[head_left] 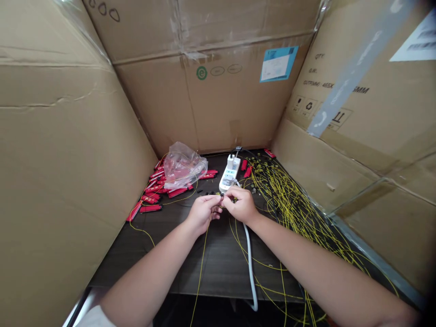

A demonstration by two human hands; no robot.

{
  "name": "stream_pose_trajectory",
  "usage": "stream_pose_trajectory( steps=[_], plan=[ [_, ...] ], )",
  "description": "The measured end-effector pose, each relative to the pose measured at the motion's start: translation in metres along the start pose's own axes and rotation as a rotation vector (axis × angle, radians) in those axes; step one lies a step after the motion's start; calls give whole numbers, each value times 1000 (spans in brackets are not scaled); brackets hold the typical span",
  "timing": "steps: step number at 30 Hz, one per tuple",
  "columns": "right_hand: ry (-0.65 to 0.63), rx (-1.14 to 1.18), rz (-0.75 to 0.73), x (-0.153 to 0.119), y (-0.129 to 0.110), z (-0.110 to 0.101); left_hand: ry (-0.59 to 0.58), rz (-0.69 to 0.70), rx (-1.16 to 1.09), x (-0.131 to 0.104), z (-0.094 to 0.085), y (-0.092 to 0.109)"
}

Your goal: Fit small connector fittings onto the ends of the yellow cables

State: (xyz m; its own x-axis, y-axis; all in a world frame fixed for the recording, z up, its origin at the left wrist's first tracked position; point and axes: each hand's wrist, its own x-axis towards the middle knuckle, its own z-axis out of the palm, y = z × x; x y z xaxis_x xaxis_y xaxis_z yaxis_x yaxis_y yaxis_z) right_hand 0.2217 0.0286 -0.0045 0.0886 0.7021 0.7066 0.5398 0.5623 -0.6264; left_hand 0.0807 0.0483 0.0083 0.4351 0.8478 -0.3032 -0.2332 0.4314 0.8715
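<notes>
My left hand [205, 210] and my right hand [240, 203] meet fingertip to fingertip over the dark table. Both are closed in a pinch around a small black part [222, 195], too small and too covered by fingers to name more exactly. A thin yellow wire [203, 254] hangs down from beneath my left hand toward the table's front edge. Just behind the hands lies a white power strip [230, 174] with plugs in it, and its thick white cord [250, 254] runs forward past my right wrist.
Red packs with black ends [151, 208] pile up at left beside a clear plastic bag [184, 164]. Many loose yellow wires [293, 204] spread over the table's right side. Tall cardboard walls [211, 104] enclose the back and both sides of the dark table [136, 254].
</notes>
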Motion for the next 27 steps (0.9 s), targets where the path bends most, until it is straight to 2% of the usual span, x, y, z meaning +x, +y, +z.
stream_pose_trajectory(
  steps=[4, 8, 10, 14, 17, 22, 27],
  plan=[
    [24, 6, 17, -1, -1, 1, -2, -60, -81, -1, 1, 2],
    [36, 13, -6, 0, -4, -1, -78, -111, -118, -1, 0, 3],
    [14, 11, -62, 0, -6, -3, -85, -58, -58, -2, -2, 5],
    [-43, -23, -177, 2, -7, -8, -63, 158, 122, -4, -3, 8],
    [-85, -39, -243, 3, -9, -12, -74, 258, 233, -5, -4, 9],
    [-117, -105, -287, 2, -10, -14, -89, 325, 366, -4, -7, 9],
    [-92, -234, -321, 1, -10, -9, -92, 333, 367, -3, -5, 6]
  ],
)
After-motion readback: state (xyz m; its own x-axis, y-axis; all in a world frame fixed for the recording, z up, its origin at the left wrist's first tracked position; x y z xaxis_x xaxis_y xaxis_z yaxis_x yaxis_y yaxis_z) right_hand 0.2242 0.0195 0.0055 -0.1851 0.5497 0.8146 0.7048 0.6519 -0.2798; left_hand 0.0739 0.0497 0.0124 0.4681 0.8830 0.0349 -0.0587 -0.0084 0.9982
